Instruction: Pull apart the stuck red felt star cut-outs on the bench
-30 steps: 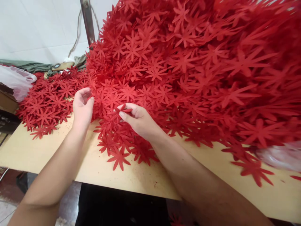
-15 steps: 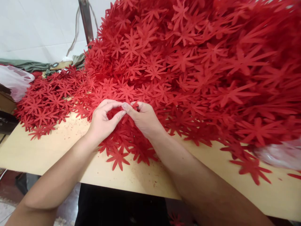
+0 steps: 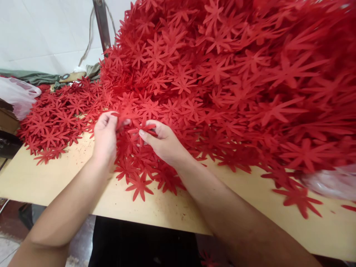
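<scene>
Between the thumb and fingers of my left hand (image 3: 105,131) is a red flower-shaped cutout (image 3: 125,115), blurred by motion. My right hand (image 3: 162,139) pinches another red petalled cutout (image 3: 137,130), its thumb pressed on top. The two hands are a short way apart, above a low heap of the same cutouts (image 3: 139,159). Just behind them rises a big pile of red flower cutouts (image 3: 194,74) with long narrow petals.
A smaller pile of cutouts (image 3: 55,118) lies at the left of the pale wooden table (image 3: 69,174). Plastic bags sit at the far left (image 3: 19,94) and at the right (image 3: 330,181). A metal post (image 3: 101,26) stands by the white wall (image 3: 47,33).
My hands were together at the fingertips and have drawn apart. The left moved left with a cutout; the right stayed nearly in place, now showing a cutout in its pinch.
</scene>
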### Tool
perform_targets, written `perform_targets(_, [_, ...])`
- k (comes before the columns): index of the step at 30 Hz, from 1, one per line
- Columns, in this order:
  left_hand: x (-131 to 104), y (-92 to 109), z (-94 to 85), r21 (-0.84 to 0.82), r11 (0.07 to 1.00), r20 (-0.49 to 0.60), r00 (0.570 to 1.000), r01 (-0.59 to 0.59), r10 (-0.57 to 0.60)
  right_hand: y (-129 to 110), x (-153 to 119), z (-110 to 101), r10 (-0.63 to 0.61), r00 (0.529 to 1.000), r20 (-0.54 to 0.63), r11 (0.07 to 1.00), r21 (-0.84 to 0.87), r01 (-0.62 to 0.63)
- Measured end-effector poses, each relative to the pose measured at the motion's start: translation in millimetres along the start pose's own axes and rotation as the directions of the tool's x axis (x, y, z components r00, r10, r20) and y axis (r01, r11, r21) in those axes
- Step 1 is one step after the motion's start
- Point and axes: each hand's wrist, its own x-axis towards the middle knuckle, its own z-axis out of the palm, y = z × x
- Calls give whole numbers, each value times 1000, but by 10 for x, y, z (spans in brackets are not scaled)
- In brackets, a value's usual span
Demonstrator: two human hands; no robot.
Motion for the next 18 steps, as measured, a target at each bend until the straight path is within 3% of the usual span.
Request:
perform_targets(2, [134,13,-113,38,997,-64,996,-68,70,-1,9,-13,38,998,-41,998,43,-36])
perform_targets(5, [297,-1,-260,204,950,-59,966,-235,251,-22,26,-27,61,990,-123,996,73,-52])
perform_targets(9, [224,-18,-231,434,794,108,899,-426,424,-54,38,-19,15,968,-250,998,67,2])
perform_targets(13, [-33,29,-53,477,730,319,870,-490,376,-69,21,-2,1,980,-200,1000,26,4])
perform_targets(18, [-201,-20,55,426,784,441,860,-451,256,-75,-6,-16,-95,982,-163,986,-153,70])
